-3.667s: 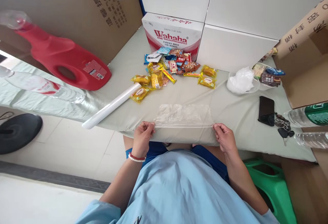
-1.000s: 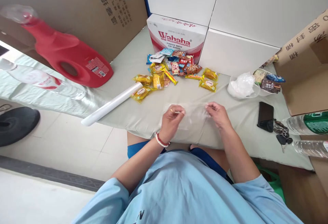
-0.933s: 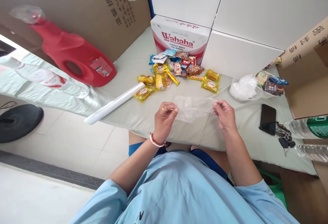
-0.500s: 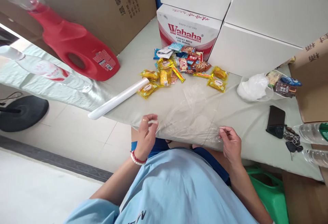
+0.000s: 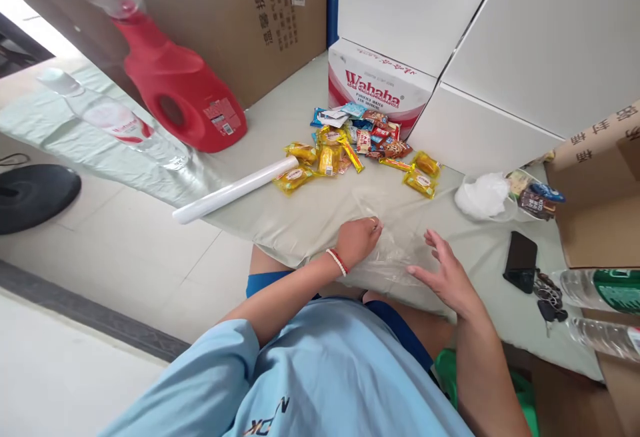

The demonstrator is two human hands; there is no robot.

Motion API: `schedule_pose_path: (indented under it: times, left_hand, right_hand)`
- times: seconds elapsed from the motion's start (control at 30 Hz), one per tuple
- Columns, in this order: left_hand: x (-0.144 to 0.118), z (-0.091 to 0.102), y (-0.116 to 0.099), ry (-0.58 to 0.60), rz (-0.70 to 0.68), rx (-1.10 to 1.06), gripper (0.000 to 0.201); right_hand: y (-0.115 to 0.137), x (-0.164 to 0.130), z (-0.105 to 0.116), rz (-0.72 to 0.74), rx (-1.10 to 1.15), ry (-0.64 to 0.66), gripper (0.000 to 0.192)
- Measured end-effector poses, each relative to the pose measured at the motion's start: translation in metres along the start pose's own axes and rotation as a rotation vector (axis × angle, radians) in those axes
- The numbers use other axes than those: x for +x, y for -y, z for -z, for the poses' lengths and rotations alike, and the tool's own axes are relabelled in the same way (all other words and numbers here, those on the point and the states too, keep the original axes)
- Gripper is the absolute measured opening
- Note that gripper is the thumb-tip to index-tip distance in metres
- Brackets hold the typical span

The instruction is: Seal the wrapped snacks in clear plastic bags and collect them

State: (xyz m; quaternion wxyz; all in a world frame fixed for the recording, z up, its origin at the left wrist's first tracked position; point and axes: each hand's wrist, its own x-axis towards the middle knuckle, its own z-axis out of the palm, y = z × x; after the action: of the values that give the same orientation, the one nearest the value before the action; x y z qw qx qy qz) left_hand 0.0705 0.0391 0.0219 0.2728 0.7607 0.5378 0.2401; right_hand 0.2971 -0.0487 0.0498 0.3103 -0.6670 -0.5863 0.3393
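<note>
- Head view, hands: half a second ago both hands pinched the near edge of the clear plastic sheet (image 5: 395,250) and held it stretched at the worktop's (image 5: 280,217) edge. Now the left hand (image 5: 357,240) rests knuckles-up on the sheet's left part, fingers curled shut with the film seemingly pinched under the fingertips — the grip itself is hidden.
- The right hand (image 5: 443,274) has let go: fingers spread open, palm hovering over or just touching the sheet's right part.
- Head view, sheet: it lies flat and crinkled under and between the two hands, no longer pulled taut — laid down rather than held up.
- Beyond the fingers lie the snack packets (image 5: 360,150); the white roll (image 5: 235,190) sits off to the left, apart from the sheet.
</note>
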Motion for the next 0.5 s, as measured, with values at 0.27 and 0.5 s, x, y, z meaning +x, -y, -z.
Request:
schedule_pose_path:
  times: [0.27, 0.5]
  left_hand:
    - [0.008, 0.026, 0.031, -0.114, 0.208, -0.373, 0.037]
    - [0.001, 0.072, 0.093, -0.357, 0.479, -0.351, 0.008]
  right_hand:
    - [-0.002, 0.076, -0.038, -0.118, 0.322, -0.374, 0.039]
    - [-0.035, 0.074, -0.05, -0.269, 0.343, -0.278, 0.042]
